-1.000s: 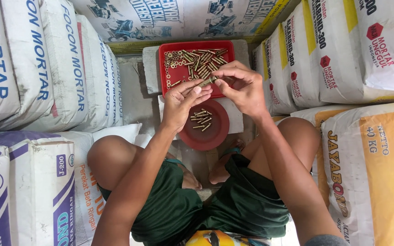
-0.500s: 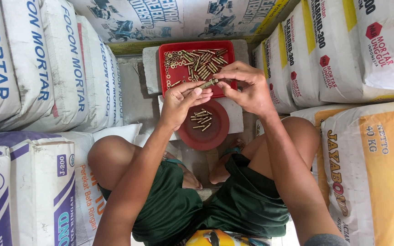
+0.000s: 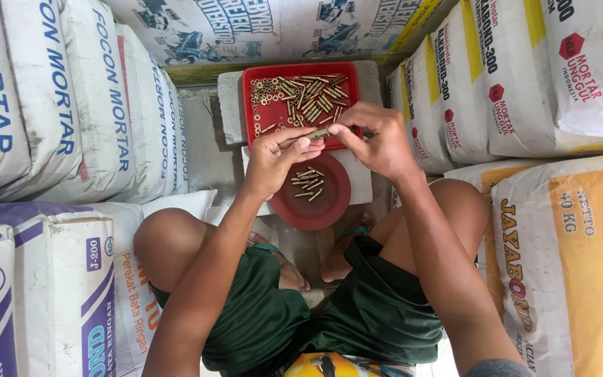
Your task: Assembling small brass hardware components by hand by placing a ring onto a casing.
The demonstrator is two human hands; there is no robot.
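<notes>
My left hand and my right hand meet over the near edge of a red rectangular tray. Together they pinch one small brass bolt between the fingertips. The tray holds several loose brass bolts and nuts. Just below my hands sits a dark red round dish with several brass bolts in it. Both containers rest on grey concrete blocks.
Stacked cement and mortar sacks wall in the spot: white ones on the left, white and yellow ones on the right, more behind the tray. My bare knees and green shorts fill the lower middle.
My hands have shifted slightly over the tray edge, fingers working the bolt; the right hand's fingers have closed in on it.
</notes>
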